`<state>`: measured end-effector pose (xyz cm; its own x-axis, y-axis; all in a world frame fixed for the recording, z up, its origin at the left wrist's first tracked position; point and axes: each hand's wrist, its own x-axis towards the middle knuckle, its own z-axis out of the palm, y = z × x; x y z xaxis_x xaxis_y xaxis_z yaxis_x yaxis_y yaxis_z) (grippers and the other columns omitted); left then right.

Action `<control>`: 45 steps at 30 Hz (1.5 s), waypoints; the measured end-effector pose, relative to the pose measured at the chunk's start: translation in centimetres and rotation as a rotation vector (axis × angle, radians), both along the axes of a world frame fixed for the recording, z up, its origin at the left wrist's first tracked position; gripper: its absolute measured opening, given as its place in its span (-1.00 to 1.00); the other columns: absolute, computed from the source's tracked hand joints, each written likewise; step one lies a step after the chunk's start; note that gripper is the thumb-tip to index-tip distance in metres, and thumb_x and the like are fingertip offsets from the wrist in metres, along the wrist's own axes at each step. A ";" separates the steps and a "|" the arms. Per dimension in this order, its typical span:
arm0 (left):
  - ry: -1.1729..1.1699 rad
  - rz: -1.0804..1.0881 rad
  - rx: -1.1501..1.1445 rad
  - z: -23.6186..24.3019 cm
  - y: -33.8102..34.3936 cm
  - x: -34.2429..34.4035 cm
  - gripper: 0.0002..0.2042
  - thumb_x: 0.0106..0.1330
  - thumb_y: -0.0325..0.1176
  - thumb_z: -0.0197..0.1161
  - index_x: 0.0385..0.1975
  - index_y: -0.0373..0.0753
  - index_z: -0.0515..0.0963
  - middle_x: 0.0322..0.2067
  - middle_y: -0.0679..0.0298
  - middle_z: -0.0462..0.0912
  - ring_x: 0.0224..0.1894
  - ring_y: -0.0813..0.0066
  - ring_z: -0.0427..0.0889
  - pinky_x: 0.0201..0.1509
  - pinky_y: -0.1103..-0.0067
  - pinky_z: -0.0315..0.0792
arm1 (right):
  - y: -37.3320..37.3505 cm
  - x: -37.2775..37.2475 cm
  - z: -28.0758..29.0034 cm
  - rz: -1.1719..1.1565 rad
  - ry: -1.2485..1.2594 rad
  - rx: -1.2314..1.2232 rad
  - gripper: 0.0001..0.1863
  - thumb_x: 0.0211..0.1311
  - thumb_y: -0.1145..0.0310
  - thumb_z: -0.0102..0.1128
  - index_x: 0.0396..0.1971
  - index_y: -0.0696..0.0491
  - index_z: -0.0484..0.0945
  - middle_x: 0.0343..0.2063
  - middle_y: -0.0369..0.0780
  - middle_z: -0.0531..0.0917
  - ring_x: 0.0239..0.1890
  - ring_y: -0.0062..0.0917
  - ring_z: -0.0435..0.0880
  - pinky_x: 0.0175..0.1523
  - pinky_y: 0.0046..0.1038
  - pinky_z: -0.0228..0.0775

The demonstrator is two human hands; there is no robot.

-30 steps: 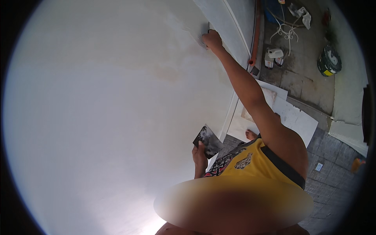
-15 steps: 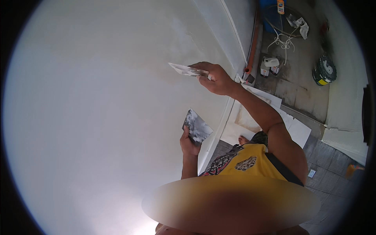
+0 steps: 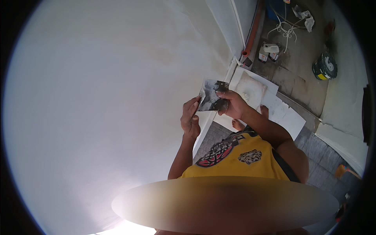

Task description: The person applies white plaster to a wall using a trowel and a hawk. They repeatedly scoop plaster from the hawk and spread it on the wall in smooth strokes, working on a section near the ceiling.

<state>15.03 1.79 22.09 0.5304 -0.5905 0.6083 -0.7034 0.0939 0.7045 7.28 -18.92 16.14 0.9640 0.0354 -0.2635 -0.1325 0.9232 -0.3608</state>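
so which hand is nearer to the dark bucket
Right. The right hand is left of and below the dark bucket in the picture; the left hand is farther off, left of the right hand.

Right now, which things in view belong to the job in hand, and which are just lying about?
In the job:
smeared plate, gripped by the right hand, left hand at its edge
pale wall, probably

Lying about, it seems:
white jug
dark bucket, though possibly related
crumpled pale scrap
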 end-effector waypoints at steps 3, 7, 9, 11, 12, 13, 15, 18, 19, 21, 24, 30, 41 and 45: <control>-0.099 0.189 0.432 -0.8 1.7 0.0 -0.60 0.39 -0.53 0.19 0.23 -0.22 0.57 0.17 -0.10 0.61 0.19 0.04 0.59 0.28 0.29 0.47 | -0.4 1.2 -1.9 -0.069 -0.143 0.032 -0.73 0.37 0.33 0.28 0.00 0.05 0.54 -0.26 -0.26 0.70 -0.32 -0.44 0.77 -0.45 -0.30 0.60; 0.309 0.422 0.718 -2.8 5.9 -0.3 -0.65 0.51 -0.43 0.11 0.23 -0.37 0.54 0.08 -0.11 0.68 0.11 0.15 0.66 0.25 0.40 0.46 | -5.7 8.0 -6.7 -0.498 -0.013 -0.347 -0.67 0.30 0.32 0.34 0.01 0.05 0.55 -0.25 -0.25 0.71 -0.28 -0.48 0.77 -0.32 -0.24 0.65; 0.520 0.522 0.730 -4.2 8.0 -1.1 -0.60 0.55 -0.27 0.07 0.22 -0.42 0.52 -0.01 -0.09 0.71 0.02 0.18 0.68 0.20 0.41 0.47 | -10.4 13.3 -9.6 -0.567 0.150 -0.702 -0.70 0.27 0.27 0.28 -0.08 0.10 0.62 -0.32 -0.28 0.70 -0.36 -0.52 0.70 -0.30 -0.39 0.52; 0.604 0.568 0.756 -6.0 10.0 -2.0 -0.51 0.56 -0.12 0.06 0.22 -0.45 0.51 -0.07 -0.06 0.73 -0.04 0.20 0.69 0.13 0.42 0.49 | -15.5 18.9 -12.0 -0.544 0.282 -1.173 -0.69 0.28 0.21 0.29 -0.20 0.16 0.64 -0.46 -0.21 0.70 -0.36 -0.42 0.75 -0.25 -0.29 0.48; 0.627 0.591 0.774 -7.0 11.1 -2.5 -0.49 0.55 -0.09 0.06 0.22 -0.45 0.51 -0.08 -0.05 0.73 -0.04 0.21 0.69 0.12 0.42 0.49 | -17.6 21.6 -12.9 -0.615 0.366 -1.332 -0.66 0.30 0.18 0.25 -0.15 0.16 0.65 -0.43 -0.12 0.72 -0.34 -0.29 0.76 -0.21 -0.23 0.50; 0.653 0.604 0.777 -8.0 12.1 -3.1 -0.48 0.54 -0.07 0.07 0.22 -0.44 0.52 -0.07 -0.04 0.73 -0.04 0.22 0.69 0.11 0.40 0.49 | -19.4 23.8 -13.1 -0.590 0.461 -1.472 -0.63 0.31 0.16 0.21 -0.10 0.17 0.65 -0.41 -0.04 0.75 -0.32 -0.17 0.78 -0.17 -0.16 0.52; 0.725 0.676 0.777 -10.1 14.1 -4.7 -0.54 0.56 -0.12 0.07 0.16 -0.42 0.55 -0.12 0.04 0.73 -0.07 0.31 0.66 0.10 0.42 0.48 | -21.1 27.3 -12.6 -0.843 0.463 -1.469 -0.61 0.34 0.15 0.17 -0.04 0.14 0.65 -0.33 0.02 0.76 -0.24 -0.04 0.76 -0.10 -0.09 0.54; 0.753 0.792 0.762 -13.1 16.5 -7.4 -0.60 0.57 -0.14 0.08 0.07 -0.40 0.59 -0.37 0.30 0.62 -0.29 0.48 0.51 -0.15 0.47 0.44 | -18.9 28.9 -10.4 -0.925 0.445 -1.509 -0.58 0.29 0.32 0.13 0.12 0.08 0.59 -0.08 0.02 0.73 -0.04 0.01 0.71 0.05 -0.04 0.56; 0.822 0.766 0.718 -14.0 17.5 -8.2 -0.59 0.57 -0.13 0.08 0.06 -0.40 0.59 -0.34 0.29 0.63 -0.26 0.48 0.52 -0.11 0.47 0.44 | -17.2 28.7 -9.6 -0.993 0.388 -1.569 -0.56 0.27 0.37 0.13 0.16 0.07 0.56 -0.02 0.00 0.70 0.00 0.01 0.69 0.08 -0.02 0.55; 0.863 0.773 0.722 -15.2 18.3 -9.5 -0.58 0.56 -0.12 0.07 0.06 -0.39 0.60 -0.30 0.27 0.64 -0.21 0.47 0.52 -0.06 0.48 0.44 | -14.0 27.3 -9.0 -1.070 0.322 -1.651 -0.47 0.18 0.50 0.14 0.21 0.02 0.49 0.05 -0.06 0.64 0.08 -0.04 0.64 0.12 0.01 0.54; 0.787 0.815 0.832 -16.6 19.4 -10.9 -0.59 0.55 -0.11 0.08 0.00 -0.39 0.60 -0.31 0.28 0.63 -0.22 0.49 0.51 -0.06 0.48 0.44 | -12.5 25.4 -9.6 -0.651 0.335 -1.561 -0.55 0.29 0.45 0.14 0.20 0.01 0.52 0.04 -0.09 0.67 0.10 -0.11 0.65 0.17 -0.05 0.52; 0.873 0.878 0.753 -17.4 19.7 -11.1 -0.63 0.54 -0.08 0.09 -0.16 -0.34 0.58 -0.46 0.35 0.54 -0.35 0.52 0.46 -0.23 0.45 0.40 | -19.6 27.7 -10.8 -1.110 0.370 -1.460 -0.61 0.42 0.39 0.07 0.20 0.07 0.58 0.03 0.02 0.70 0.03 -0.09 0.71 0.11 -0.14 0.53; 1.069 0.501 0.013 -8.5 9.7 -5.7 -0.52 0.64 -0.09 0.01 0.25 -0.42 0.40 0.06 0.08 0.61 0.05 0.30 0.62 0.15 0.41 0.50 | -8.7 23.1 -14.3 -0.710 0.270 -1.409 -0.62 0.27 0.43 0.13 0.09 0.12 0.58 -0.06 -0.02 0.70 -0.03 -0.08 0.72 0.04 -0.12 0.59; 1.043 0.382 -0.054 -3.5 7.2 -3.9 -0.59 0.64 -0.16 0.03 0.23 -0.38 0.43 0.07 0.16 0.62 0.05 0.37 0.62 0.16 0.43 0.49 | -13.4 25.4 -15.0 -0.472 0.542 -0.865 -0.53 0.19 0.33 0.11 0.09 0.18 0.57 -0.11 0.10 0.72 -0.16 -0.08 0.78 -0.07 -0.09 0.65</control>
<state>11.12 9.02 18.61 0.9382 -0.2657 -0.2216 0.2421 0.0464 0.9691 32.72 -32.30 1.18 0.5831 -0.7008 -0.4110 -0.1701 0.3893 -0.9053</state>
